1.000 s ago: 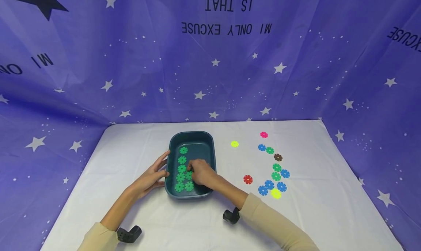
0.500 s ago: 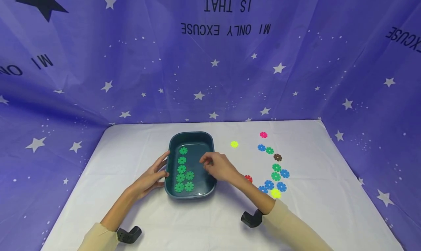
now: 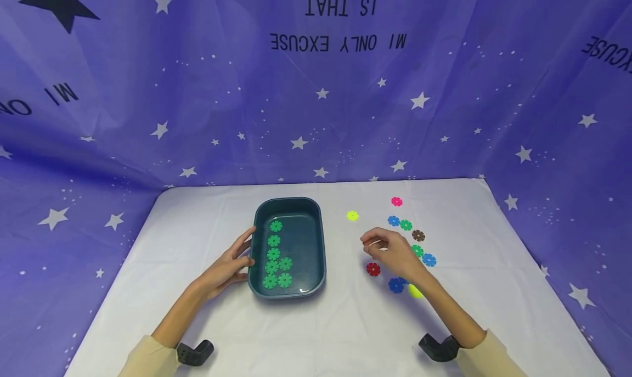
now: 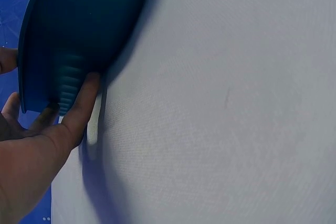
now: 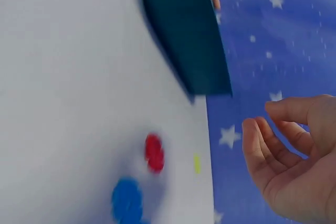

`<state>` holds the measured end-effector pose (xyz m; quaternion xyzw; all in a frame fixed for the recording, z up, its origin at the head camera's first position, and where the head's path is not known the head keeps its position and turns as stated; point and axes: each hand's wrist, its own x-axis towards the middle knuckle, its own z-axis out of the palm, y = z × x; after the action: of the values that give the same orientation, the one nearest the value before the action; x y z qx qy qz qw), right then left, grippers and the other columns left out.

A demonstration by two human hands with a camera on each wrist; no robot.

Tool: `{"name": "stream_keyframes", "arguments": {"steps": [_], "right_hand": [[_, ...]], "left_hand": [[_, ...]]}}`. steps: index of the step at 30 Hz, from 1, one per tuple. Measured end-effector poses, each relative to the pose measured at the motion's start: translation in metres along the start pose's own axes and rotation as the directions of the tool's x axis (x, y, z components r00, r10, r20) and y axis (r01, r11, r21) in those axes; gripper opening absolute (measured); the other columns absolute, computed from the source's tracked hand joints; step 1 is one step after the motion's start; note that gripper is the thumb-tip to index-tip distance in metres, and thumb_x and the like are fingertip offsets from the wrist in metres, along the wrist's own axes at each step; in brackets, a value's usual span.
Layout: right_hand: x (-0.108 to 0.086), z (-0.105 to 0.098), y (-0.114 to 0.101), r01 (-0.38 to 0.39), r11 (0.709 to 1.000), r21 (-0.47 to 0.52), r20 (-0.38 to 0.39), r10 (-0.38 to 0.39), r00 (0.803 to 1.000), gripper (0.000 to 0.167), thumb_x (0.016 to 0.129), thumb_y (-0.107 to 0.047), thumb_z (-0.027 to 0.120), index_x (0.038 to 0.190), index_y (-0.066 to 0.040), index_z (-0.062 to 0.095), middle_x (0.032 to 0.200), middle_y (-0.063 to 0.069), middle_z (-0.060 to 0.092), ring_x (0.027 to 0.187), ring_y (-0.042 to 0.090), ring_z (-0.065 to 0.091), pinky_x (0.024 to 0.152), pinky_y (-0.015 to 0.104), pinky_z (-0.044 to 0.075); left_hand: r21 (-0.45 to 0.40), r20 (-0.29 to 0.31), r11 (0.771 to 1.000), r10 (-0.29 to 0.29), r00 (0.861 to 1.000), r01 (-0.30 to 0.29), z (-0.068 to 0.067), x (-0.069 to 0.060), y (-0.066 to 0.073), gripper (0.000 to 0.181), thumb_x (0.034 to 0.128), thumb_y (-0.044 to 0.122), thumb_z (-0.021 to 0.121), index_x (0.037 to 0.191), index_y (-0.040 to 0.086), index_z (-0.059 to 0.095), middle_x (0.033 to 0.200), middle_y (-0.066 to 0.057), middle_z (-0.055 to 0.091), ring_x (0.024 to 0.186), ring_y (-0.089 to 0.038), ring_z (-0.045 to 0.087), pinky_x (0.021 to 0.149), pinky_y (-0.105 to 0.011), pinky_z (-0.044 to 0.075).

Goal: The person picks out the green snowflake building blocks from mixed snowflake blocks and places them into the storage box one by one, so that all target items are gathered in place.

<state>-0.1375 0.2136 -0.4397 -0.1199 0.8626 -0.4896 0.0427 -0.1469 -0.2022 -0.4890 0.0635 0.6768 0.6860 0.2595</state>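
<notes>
On the white worktop [image 3: 345,333], a dark teal, rounded-rectangular tray [image 3: 308,234], open side up, its long axis running away from the person, holds flat green notched discs [image 3: 274,253]. The left hand [image 3: 222,268] touches the tray's left wall, grip spread; the right hand [image 3: 396,253] hangs near a red notched disc [image 3: 373,269], thumb and fingertips apart.

A teal tray [image 3: 305,245] with rounded corners sits upright, the fingers of the left hand [image 3: 224,270] touching its outer wall at nine o'clock. Inside, seven notched green discs [image 3: 274,254] lie flat: five in a column from eleven to seven o'clock, two beside its lower end, toward six. The right hand [image 3: 393,252], fingers loosely bent, hangs at three o'clock from the tray, a flat red disc [image 3: 373,271] near it toward seven.
</notes>
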Motion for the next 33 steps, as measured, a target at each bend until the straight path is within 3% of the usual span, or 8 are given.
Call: {"name": "stream_keyframes", "arguments": {"steps": [4,8,12,17,24,33], "right_hand": [[-0.015,-0.017,0.022,-0.052,0.999,0.008,-0.075,0.053,0.996,0.018,0.091,-0.001,0.068,0.108,0.0,0.07,0.099,0.01,0.07,0.091,0.024,0.067,0.073,0.026,0.055],[-0.03,-0.028,0.044,-0.137,0.99,0.028,-0.148,0.14,0.979,0.021,0.093,-0.002,0.066,0.113,0.005,0.067,0.1,0.011,0.07,0.092,0.03,0.067,0.074,0.023,0.054],[-0.042,-0.039,0.065,-0.198,0.98,0.028,-0.18,0.2,0.963,0.025,0.095,-0.008,0.065,0.117,0.005,0.066,0.102,0.015,0.07,0.093,0.032,0.066,0.074,0.025,0.054],[-0.05,-0.048,0.086,-0.269,0.962,-0.041,-0.211,0.255,0.944,0.028,0.094,-0.013,0.069,0.118,0.002,0.068,0.102,0.012,0.07,0.093,0.024,0.065,0.072,0.024,0.051],[-0.054,-0.048,0.097,-0.326,0.937,-0.125,-0.239,0.291,0.927,0.034,0.09,-0.015,0.073,0.119,0.001,0.069,0.103,0.01,0.069,0.09,0.02,0.064,0.077,0.03,0.049],[-0.055,-0.047,0.099,-0.323,0.922,-0.214,-0.236,0.272,0.933,0.034,0.084,-0.011,0.077,0.115,0.003,0.07,0.097,0.009,0.065,0.082,0.021,0.057,0.069,0.032,0.046]], "left_hand": [[-0.007,-0.009,1.0,-0.007,1.0,0.007,0.001,0.001,-0.001,0.087,0.0923,0.001,0.05,0.162,0.033,0.009,0.166,-0.015,-0.003,0.138,-0.046,0.03,0.098,-0.057,0.044],[-0.001,-0.012,1.0,-0.008,1.0,0.008,0.001,0.002,-0.001,0.087,0.092,0.002,0.051,0.162,0.033,0.009,0.165,-0.016,-0.003,0.137,-0.046,0.03,0.099,-0.057,0.043],[0.003,-0.008,1.0,-0.005,1.0,0.005,0.001,0.001,-0.001,0.087,0.0924,0.002,0.05,0.162,0.032,0.008,0.165,-0.016,-0.003,0.138,-0.047,0.03,0.099,-0.058,0.042],[0.005,-0.01,1.0,-0.007,1.0,0.007,0.001,0.001,-0.001,0.087,0.0923,0.002,0.05,0.162,0.032,0.008,0.165,-0.016,-0.004,0.139,-0.047,0.029,0.1,-0.06,0.041],[0.001,-0.003,1.0,-0.004,1.0,0.004,0.0,0.001,-0.001,0.086,0.0927,0.002,0.049,0.162,0.032,0.008,0.165,-0.015,-0.003,0.137,-0.046,0.031,0.1,-0.059,0.041],[0.001,-0.003,1.0,0.003,1.0,-0.003,0.0,0.001,-0.002,0.086,0.0926,0.002,0.05,0.162,0.032,0.008,0.165,-0.016,-0.003,0.139,-0.047,0.028,0.101,-0.062,0.039]]}}
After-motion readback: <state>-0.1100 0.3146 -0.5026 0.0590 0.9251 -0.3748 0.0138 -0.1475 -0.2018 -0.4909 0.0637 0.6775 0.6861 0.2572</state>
